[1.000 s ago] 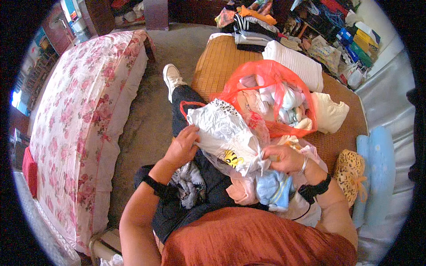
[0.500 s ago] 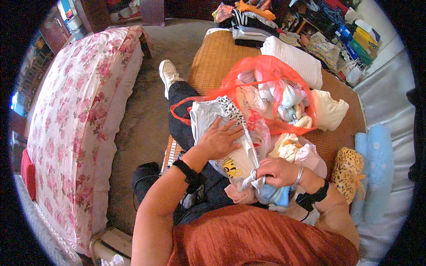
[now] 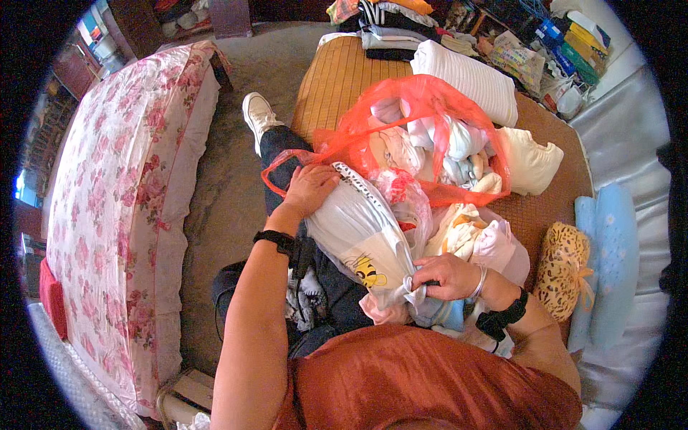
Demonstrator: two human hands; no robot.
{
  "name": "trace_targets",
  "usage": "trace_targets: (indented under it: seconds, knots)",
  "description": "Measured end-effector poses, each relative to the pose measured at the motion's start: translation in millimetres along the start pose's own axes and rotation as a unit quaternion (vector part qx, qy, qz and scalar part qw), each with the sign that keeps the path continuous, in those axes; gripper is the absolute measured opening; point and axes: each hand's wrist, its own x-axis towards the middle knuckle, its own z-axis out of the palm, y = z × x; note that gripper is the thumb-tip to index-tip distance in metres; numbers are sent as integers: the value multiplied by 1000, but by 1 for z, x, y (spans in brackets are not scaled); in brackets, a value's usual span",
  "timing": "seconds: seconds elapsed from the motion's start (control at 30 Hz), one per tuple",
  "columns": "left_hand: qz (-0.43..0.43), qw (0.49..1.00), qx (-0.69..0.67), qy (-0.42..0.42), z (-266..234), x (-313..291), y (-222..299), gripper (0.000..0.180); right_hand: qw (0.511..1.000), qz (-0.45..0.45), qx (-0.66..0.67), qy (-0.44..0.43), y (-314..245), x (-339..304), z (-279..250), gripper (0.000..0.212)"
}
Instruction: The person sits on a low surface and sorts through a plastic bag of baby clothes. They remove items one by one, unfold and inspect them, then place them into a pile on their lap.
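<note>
left hand: over white bundle's far end, can't tell if gripping | white bundle: across lap, between hands | right hand: pinched on knot | step: seemingly smoothing; next calls for steady knot hold

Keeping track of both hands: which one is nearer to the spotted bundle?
Right. The right hand is left of the spotted bundle, at the knotted end of the white printed item; the left hand is farther left, near its other end.
</note>
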Motion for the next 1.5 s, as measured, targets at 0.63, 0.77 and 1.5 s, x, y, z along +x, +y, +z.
trace_targets:
  seconds: [0.63,0.77,1.5]
  knots:
    - [214,975,7,-52,2,-87,101,41,994,-85,5,61,-33,56,-45,28]
    - [-171,796,-573,-88,-4,-104,86,53,955,1,195,223,-11,124,-60,22]
    - [-359,488,-789,102,9,-90,89,45,937,-81,-313,135,46,193,-3,47]
